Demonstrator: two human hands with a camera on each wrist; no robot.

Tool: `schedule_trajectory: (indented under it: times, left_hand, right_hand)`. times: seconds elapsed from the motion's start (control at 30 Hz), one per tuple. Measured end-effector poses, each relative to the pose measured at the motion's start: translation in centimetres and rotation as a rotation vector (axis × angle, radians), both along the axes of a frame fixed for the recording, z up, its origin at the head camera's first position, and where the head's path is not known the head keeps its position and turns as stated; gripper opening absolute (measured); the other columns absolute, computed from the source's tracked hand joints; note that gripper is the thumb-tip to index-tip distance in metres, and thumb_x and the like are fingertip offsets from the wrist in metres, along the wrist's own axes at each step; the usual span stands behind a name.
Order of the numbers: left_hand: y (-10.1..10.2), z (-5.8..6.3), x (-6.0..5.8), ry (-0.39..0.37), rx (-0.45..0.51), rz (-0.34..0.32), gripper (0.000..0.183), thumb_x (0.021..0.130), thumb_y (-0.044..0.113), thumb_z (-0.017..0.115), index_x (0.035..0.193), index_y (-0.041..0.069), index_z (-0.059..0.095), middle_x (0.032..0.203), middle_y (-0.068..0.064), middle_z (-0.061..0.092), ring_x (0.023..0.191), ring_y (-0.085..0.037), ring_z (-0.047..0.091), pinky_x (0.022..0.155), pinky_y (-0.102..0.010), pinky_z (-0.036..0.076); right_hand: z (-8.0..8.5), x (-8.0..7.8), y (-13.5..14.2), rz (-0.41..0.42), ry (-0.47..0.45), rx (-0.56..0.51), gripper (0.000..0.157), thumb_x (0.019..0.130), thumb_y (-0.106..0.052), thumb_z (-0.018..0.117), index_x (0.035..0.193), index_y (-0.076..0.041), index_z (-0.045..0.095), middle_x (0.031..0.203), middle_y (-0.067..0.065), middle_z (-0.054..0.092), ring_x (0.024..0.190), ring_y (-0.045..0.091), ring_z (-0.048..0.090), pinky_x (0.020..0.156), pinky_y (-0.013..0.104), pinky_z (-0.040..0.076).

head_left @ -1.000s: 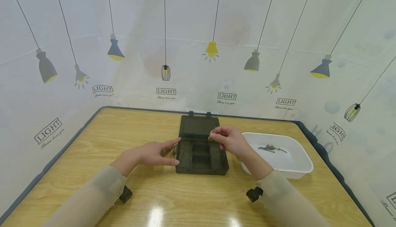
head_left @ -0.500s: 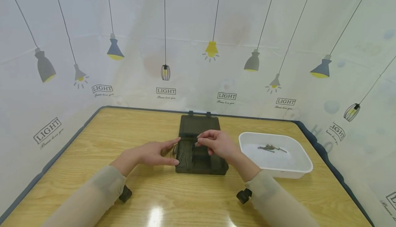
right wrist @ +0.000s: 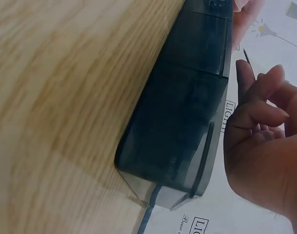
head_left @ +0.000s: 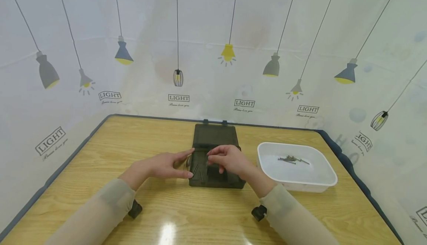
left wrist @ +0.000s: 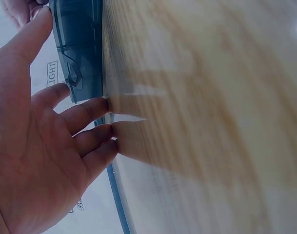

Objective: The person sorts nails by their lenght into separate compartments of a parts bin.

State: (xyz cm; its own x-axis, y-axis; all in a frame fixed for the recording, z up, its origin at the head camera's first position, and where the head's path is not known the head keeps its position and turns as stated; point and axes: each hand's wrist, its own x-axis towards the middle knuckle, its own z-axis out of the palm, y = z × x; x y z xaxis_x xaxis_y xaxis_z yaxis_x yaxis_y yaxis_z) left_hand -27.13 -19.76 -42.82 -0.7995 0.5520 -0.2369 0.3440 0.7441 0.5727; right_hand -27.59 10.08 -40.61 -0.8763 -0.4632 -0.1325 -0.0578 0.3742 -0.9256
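Observation:
A dark, see-through compartment box point(head_left: 217, 180) lies on the table with its lid point(head_left: 215, 135) folded back. Several thin nails point(head_left: 196, 170) lie in its left compartment. My right hand point(head_left: 230, 160) is over the middle of the box, and its thumb and index finger pinch a thin nail point(right wrist: 248, 62) whose point sticks out past the fingertips. My left hand point(head_left: 161, 166) rests at the box's left side, fingers extended, the thumb tip at the box edge near its front corner. In the left wrist view, the other fingertips point(left wrist: 111, 130) of that hand reach down to the tabletop.
Right of the box stands a white plastic tray point(head_left: 297, 180) with a small pile of nails point(head_left: 291, 159) in it. The wooden table point(head_left: 186, 215) meets a lamp-printed curtain point(head_left: 207, 89) along its back and sides.
My right hand has moved left and slightly down with the nail, from the box's right half to over its middle. The left hand, box and tray have stayed put.

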Motion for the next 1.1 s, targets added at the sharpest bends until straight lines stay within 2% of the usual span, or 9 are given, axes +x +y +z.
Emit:
schedule_trajectory:
  times: [0.13, 0.3, 0.43, 0.63, 0.8, 0.97, 1.1]
  left_hand:
    - [0.0, 0.0, 0.0, 0.001, 0.0, 0.001, 0.103, 0.098, 0.076, 0.066, 0.178, 0.034, 0.016, 0.176, -0.012, 0.042, 0.16, -0.037, 0.046, 0.13, -0.06, 0.039]
    - [-0.1, 0.0, 0.0, 0.001, 0.005, 0.001, 0.104, 0.098, 0.077, 0.066, 0.178, 0.035, 0.016, 0.175, -0.012, 0.042, 0.16, -0.036, 0.045, 0.13, -0.06, 0.038]
    - [-0.1, -0.1, 0.0, 0.008, 0.008, -0.002, 0.103, 0.098, 0.076, 0.067, 0.178, 0.035, 0.017, 0.175, -0.012, 0.042, 0.161, -0.035, 0.045, 0.13, -0.059, 0.038]
    - [-0.2, -0.1, 0.1, 0.006, 0.012, -0.01, 0.103, 0.098, 0.076, 0.066, 0.178, 0.036, 0.014, 0.177, -0.01, 0.04, 0.161, -0.035, 0.044, 0.13, -0.06, 0.038]
    - [-0.1, 0.1, 0.1, 0.009, 0.008, -0.014, 0.103, 0.099, 0.075, 0.066, 0.178, 0.035, 0.014, 0.177, -0.01, 0.039, 0.161, -0.035, 0.044, 0.131, -0.059, 0.037]
    - [-0.1, 0.1, 0.2, 0.014, 0.003, -0.016, 0.103, 0.099, 0.075, 0.066, 0.178, 0.034, 0.014, 0.177, -0.01, 0.039, 0.16, -0.035, 0.045, 0.131, -0.06, 0.038]
    - [-0.1, 0.1, 0.2, 0.016, 0.001, -0.016, 0.103, 0.099, 0.074, 0.066, 0.178, 0.034, 0.015, 0.177, -0.01, 0.039, 0.16, -0.037, 0.046, 0.13, -0.06, 0.038]
  right_hand:
    - [0.0, 0.1, 0.0, -0.007, -0.017, 0.004, 0.034, 0.11, -0.023, 0.068, 0.133, 0.002, 0.072, 0.11, 0.011, 0.085, 0.059, 0.012, 0.061, 0.061, 0.028, 0.053]
    - [0.1, 0.1, 0.9, -0.004, -0.001, 0.01, 0.036, 0.112, -0.024, 0.067, 0.137, 0.002, 0.07, 0.112, 0.012, 0.083, 0.062, 0.012, 0.062, 0.056, 0.026, 0.045]
    - [0.6, -0.1, 2.8, 0.017, 0.017, 0.017, 0.037, 0.113, -0.025, 0.065, 0.138, 0.002, 0.068, 0.114, 0.014, 0.08, 0.067, 0.014, 0.063, 0.06, 0.028, 0.049]
    - [1.3, -0.9, 7.7, 0.006, 0.073, 0.074, 0.038, 0.113, -0.031, 0.066, 0.136, 0.0, 0.069, 0.117, 0.018, 0.077, 0.077, 0.025, 0.066, 0.062, 0.031, 0.05]
    - [1.7, -1.7, 12.7, -0.021, 0.102, 0.139, 0.036, 0.111, -0.034, 0.068, 0.132, -0.004, 0.071, 0.121, 0.019, 0.077, 0.081, 0.024, 0.066, 0.065, 0.031, 0.051]
    - [1.2, -2.9, 18.1, -0.044, 0.106, 0.217, 0.034, 0.11, -0.033, 0.069, 0.131, -0.007, 0.071, 0.12, 0.015, 0.077, 0.088, 0.025, 0.067, 0.071, 0.035, 0.056]
    - [0.4, -3.7, 21.5, -0.078, 0.09, 0.295, 0.033, 0.107, -0.029, 0.074, 0.132, -0.006, 0.072, 0.115, 0.014, 0.077, 0.089, 0.025, 0.068, 0.07, 0.034, 0.057]
